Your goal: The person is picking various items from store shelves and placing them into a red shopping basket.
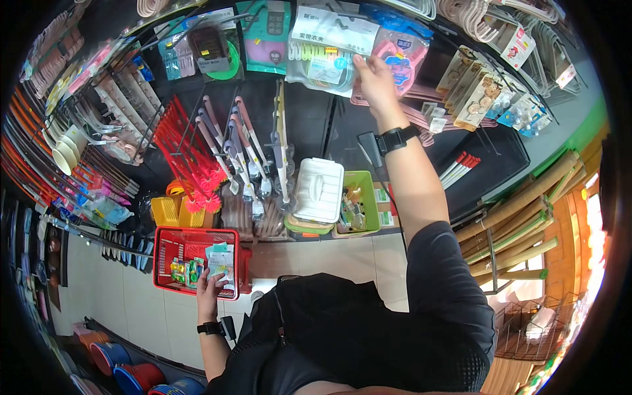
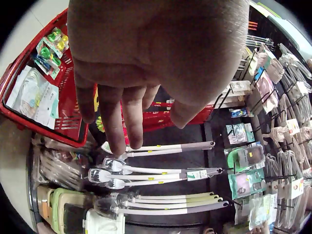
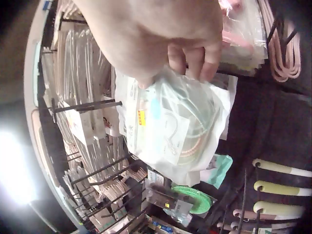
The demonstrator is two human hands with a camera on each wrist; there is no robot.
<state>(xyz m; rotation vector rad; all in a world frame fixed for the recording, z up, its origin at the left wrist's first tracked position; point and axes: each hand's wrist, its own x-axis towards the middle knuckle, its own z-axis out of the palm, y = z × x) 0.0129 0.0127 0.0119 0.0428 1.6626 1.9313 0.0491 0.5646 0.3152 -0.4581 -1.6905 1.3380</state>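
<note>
My right hand (image 1: 378, 84) reaches up to the wall display and pinches the edge of a clear-and-white packet of a clothesline with pegs (image 1: 324, 55). In the right wrist view, the thumb and curled fingers grip the packet (image 3: 170, 126), and a coiled cord shows through its plastic. Low at the left, my left hand (image 1: 210, 287) hangs with loose, fairly straight fingers at the near side of a red shopping basket (image 1: 242, 263), holding nothing. Inside the basket lie a similar white packet (image 2: 36, 97) and several small carded items (image 2: 51, 48) in green and yellow.
Beside the gripped packet hang a pink packet (image 1: 401, 56) and a teal packet (image 1: 266, 39). Long-handled brushes (image 1: 247, 145) and red dusters (image 1: 191, 164) hang below. A white lidded box (image 1: 318, 189) and a green bin (image 1: 359, 191) stand beneath; metal hooks (image 3: 87, 106) stick out.
</note>
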